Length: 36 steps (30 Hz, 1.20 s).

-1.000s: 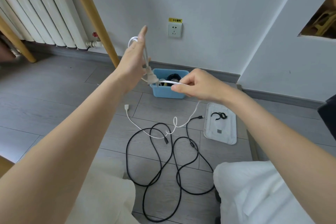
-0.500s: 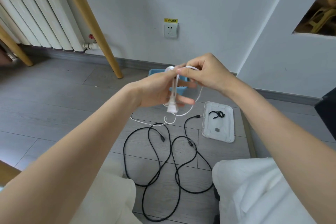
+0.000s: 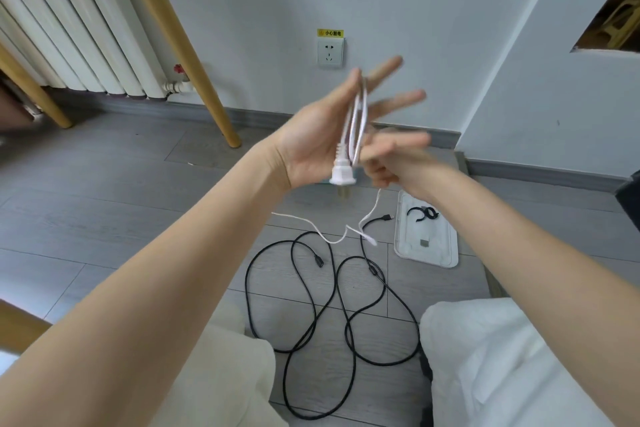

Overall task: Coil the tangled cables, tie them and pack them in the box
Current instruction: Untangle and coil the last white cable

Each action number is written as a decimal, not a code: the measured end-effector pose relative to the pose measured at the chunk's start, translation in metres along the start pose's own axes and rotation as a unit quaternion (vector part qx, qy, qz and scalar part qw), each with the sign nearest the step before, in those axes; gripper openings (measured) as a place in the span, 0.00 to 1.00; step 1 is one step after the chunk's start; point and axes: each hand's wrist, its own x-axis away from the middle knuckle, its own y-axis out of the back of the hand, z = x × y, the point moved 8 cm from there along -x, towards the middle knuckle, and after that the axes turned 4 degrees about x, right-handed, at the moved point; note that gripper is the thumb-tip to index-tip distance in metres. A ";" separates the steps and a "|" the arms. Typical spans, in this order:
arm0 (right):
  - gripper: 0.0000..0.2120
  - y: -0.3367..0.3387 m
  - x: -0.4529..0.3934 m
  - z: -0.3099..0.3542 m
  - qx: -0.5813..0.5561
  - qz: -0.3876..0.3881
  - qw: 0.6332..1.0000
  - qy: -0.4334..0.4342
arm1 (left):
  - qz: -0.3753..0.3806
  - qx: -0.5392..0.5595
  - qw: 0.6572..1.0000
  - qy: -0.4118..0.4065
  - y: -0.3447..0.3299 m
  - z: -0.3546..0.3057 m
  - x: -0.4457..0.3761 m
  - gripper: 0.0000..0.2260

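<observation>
Cables: two counted, white cable (image 3: 358,114) and black cable (image 3: 311,305).
Left hand (image 3: 322,139): fingers apart, loops draped over.
Right hand (image 3: 391,156): blurred, grip undeterminable.
Box: mostly hidden.

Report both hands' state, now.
Left hand: open, fingers straight, white cable looped around it.
Right hand: blurred; grip cannot be told.

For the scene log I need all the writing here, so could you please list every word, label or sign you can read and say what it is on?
"小心触电": black characters on the yellow sticker on the wall, just above the white wall socket; the last two characters are slightly blurred.
No other writing can be read: none shows on the white plug, the cables or the white lid.
</observation>
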 end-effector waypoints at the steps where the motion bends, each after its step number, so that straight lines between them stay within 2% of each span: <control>1: 0.10 -0.008 -0.001 -0.003 0.016 0.020 1.000 -0.018 | -0.035 0.005 0.999 -0.037 0.007 -0.009 0.000 0.21; 4: 0.18 -0.027 0.000 -0.005 0.090 0.085 0.992 -0.020 | -0.169 -0.101 0.974 -0.114 0.036 -0.033 0.008 0.19; 5: 0.20 -0.031 0.001 -0.002 0.134 0.094 0.987 -0.002 | -0.208 -0.183 0.954 -0.112 0.046 -0.039 0.012 0.19; 6: 0.21 -0.034 0.004 0.002 0.184 0.095 0.978 0.026 | -0.237 -0.295 0.921 -0.093 0.054 -0.042 0.017 0.19; 8: 0.19 -0.037 0.011 0.014 0.270 0.091 0.954 0.098 | -0.249 -0.465 0.848 -0.050 0.070 -0.040 0.024 0.21; 10: 0.17 -0.033 0.017 0.024 0.297 0.088 0.939 0.147 | -0.253 -0.497 0.829 -0.027 0.084 -0.034 0.028 0.21; 15: 0.22 -0.006 0.014 0.034 0.252 0.039 0.950 0.181 | -0.299 -0.455 0.838 -0.031 0.090 -0.037 0.038 0.21; 17: 0.24 0.006 0.014 0.039 0.201 0.010 0.961 0.192 | -0.306 -0.416 0.857 0.004 0.098 -0.034 0.043 0.21; 19: 0.24 0.018 0.014 0.045 0.149 -0.024 0.967 0.206 | -0.269 -0.376 0.884 0.068 0.097 -0.021 0.044 0.20; 21: 0.22 0.027 0.013 0.047 0.093 -0.049 0.972 0.212 | -0.200 -0.328 0.913 0.138 0.085 0.000 0.040 0.17; 23: 0.21 0.036 0.011 0.045 0.024 -0.071 0.977 0.201 | -0.140 -0.280 0.928 0.204 0.071 0.021 0.038 0.19; 25: 0.22 0.041 0.008 0.040 -0.034 -0.082 0.979 0.185 | -0.106 -0.238 0.939 0.225 0.061 0.031 0.034 0.22; 28: 0.23 0.046 0.004 0.029 -0.100 -0.102 0.978 0.150 | -0.049 -0.133 0.970 0.198 0.042 0.033 0.022 0.25; 30: 0.21 0.046 -0.001 0.020 -0.088 -0.112 0.982 0.126 | -0.006 -0.063 0.985 0.162 0.030 0.029 0.016 0.25; 33: 0.11 0.025 -0.008 0.003 0.000 -0.063 0.996 0.058 | 0.020 -0.022 0.994 0.107 0.013 0.019 0.011 0.23; 36: 0.18 -0.006 -0.009 -0.017 0.119 0.006 0.993 -0.021 | 0.036 0.081 0.996 -0.026 0.000 -0.011 0.007 0.22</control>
